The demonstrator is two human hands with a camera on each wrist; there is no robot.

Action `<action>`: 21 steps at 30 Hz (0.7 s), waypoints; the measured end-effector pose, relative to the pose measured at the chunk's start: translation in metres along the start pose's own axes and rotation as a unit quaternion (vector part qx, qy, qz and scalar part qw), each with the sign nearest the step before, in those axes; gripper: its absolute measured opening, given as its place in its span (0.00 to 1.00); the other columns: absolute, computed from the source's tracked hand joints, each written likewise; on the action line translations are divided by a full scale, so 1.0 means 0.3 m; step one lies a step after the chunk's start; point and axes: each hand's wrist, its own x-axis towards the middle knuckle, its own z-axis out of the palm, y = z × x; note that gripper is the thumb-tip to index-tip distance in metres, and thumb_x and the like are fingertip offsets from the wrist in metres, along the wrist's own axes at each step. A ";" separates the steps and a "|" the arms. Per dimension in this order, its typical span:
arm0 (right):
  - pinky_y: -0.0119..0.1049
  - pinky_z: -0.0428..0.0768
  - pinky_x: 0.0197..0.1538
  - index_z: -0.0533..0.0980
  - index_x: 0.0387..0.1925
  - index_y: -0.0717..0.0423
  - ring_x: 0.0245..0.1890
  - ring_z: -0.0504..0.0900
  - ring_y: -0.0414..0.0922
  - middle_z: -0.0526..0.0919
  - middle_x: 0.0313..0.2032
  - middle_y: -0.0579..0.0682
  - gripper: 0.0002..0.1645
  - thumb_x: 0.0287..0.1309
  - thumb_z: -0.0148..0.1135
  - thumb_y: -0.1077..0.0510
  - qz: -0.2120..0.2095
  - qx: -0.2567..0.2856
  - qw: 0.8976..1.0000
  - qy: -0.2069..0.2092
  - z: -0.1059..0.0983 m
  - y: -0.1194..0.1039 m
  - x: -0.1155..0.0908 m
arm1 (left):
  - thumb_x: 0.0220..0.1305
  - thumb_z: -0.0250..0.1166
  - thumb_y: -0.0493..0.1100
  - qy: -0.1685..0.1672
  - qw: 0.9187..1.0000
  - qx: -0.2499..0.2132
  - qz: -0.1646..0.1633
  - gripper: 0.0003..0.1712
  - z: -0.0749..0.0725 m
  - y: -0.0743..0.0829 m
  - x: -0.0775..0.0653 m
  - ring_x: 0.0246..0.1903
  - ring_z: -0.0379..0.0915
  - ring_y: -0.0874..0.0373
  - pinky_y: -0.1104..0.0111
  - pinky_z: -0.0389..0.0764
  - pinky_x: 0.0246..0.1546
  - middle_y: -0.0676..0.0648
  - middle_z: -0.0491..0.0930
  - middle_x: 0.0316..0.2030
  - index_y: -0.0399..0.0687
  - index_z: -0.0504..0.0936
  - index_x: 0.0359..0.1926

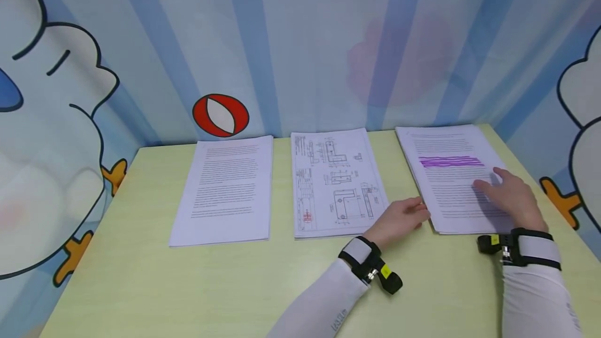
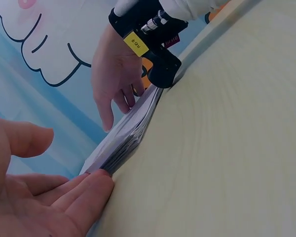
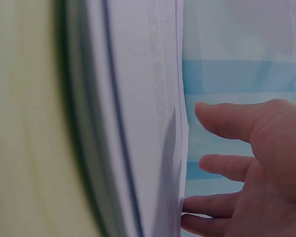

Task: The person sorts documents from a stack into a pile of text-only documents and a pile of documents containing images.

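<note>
On the right of the table lies a stack of printed sheets (image 1: 451,192), with purple marker strokes across a few lines. My left hand (image 1: 399,220) is at its left edge. In the left wrist view, that hand's fairly straight fingertips touch the stack's side and the thumb stands apart. My right hand (image 1: 514,200) is over the stack's right part, fingers spread. In the right wrist view, the thumb of that hand (image 3: 271,148) is away from the paper, while its lower fingertips are at the edge of the stack (image 3: 143,123).
A stack topped by a technical drawing (image 1: 319,176) with a red stamp lies in the middle. Further left is another stack of printed text (image 1: 225,186). The pale yellow table (image 1: 211,286) ends at a cartoon-patterned curtain (image 1: 305,40).
</note>
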 end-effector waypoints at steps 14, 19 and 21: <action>0.71 0.59 0.65 0.50 0.72 0.74 0.66 0.53 0.79 0.54 0.68 0.82 0.47 0.72 0.40 0.39 -0.031 -0.038 0.999 -0.001 0.006 -0.028 -0.011 | 0.68 0.61 0.41 0.039 0.989 -0.139 -0.022 0.29 0.014 -0.006 0.017 0.47 0.84 0.52 0.66 0.84 0.50 0.46 0.83 0.49 0.42 0.71 0.69; 0.71 0.61 0.64 0.51 0.72 0.73 0.65 0.56 0.78 0.56 0.67 0.81 0.46 0.73 0.39 0.39 -0.025 -0.031 0.999 0.008 0.004 -0.039 -0.013 | 0.68 0.60 0.40 0.035 0.986 -0.162 -0.006 0.20 0.016 -0.013 0.023 0.43 0.83 0.58 0.66 0.84 0.47 0.47 0.85 0.45 0.42 0.79 0.60; 0.70 0.63 0.64 0.51 0.73 0.72 0.65 0.57 0.77 0.57 0.67 0.81 0.45 0.73 0.39 0.39 -0.020 -0.025 0.999 0.012 0.003 -0.044 -0.014 | 0.68 0.60 0.40 0.038 0.986 -0.163 -0.003 0.19 0.019 -0.015 0.024 0.42 0.82 0.59 0.66 0.84 0.47 0.46 0.86 0.47 0.43 0.80 0.58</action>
